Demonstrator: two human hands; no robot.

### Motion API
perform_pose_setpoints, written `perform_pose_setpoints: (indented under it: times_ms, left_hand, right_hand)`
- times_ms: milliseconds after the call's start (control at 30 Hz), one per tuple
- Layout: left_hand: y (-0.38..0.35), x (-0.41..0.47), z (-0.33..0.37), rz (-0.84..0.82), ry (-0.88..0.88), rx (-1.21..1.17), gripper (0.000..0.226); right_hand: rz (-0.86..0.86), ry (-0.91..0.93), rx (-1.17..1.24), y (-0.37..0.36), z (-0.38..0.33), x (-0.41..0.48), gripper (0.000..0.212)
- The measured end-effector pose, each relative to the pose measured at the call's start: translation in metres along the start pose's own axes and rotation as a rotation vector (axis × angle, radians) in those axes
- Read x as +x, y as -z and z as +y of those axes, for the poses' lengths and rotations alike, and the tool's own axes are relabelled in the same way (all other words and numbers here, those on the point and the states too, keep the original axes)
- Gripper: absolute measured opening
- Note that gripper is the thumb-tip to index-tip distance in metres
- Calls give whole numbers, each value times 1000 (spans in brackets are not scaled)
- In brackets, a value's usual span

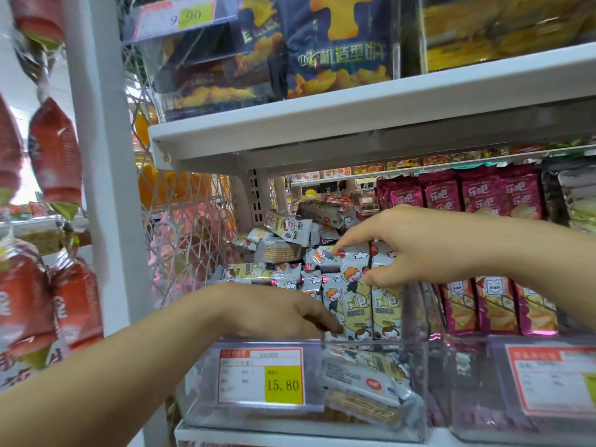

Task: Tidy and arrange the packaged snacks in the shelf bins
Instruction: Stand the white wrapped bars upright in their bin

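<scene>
Left hand [277,311] touches, right hand [403,243] pinches glossy rectangular packets [354,301].

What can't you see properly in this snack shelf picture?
All in the head view:
- Price label: small print too tiny and blurred; only 15.80 reads.
- Red packets: blurred, cut off by the left edge.
- Left hand: grip unclear, fingertips tucked among grey packets.
- Right hand: covers the packet tops it pinches.

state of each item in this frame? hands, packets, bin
left hand, fingers down at bin front, grip unclear
right hand, pinching upright grey packets
loose grey packets, heaped untidily behind
clear bin, open-topped, part filled
magenta packets, upright, to the right
</scene>
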State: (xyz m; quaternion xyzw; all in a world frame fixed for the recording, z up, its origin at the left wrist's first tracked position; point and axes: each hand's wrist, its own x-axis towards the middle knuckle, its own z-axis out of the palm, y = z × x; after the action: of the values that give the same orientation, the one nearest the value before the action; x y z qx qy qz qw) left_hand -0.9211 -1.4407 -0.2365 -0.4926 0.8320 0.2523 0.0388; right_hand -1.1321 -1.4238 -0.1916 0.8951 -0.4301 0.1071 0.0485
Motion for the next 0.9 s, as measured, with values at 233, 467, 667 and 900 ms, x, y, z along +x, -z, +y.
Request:
perform_pose_setpoints:
  times_ms: [233,467,667,900]
  left_hand:
    - [1,-10,10,-30,-25,-90,48]
    - [-2,11,-5,-14,-35,-120,42]
    - [6,0,-3,-2,-50,-151,38]
    - [23,-32,25,82,16,135,30]
  right_hand:
    - [4,-1,14,2,0,-2,49]
    - [37,-2,1,3,-1,-3,48]
    - [18,-26,-41,6,-3,-2,44]
    - [-48,-45,-102,6,-8,3,45]
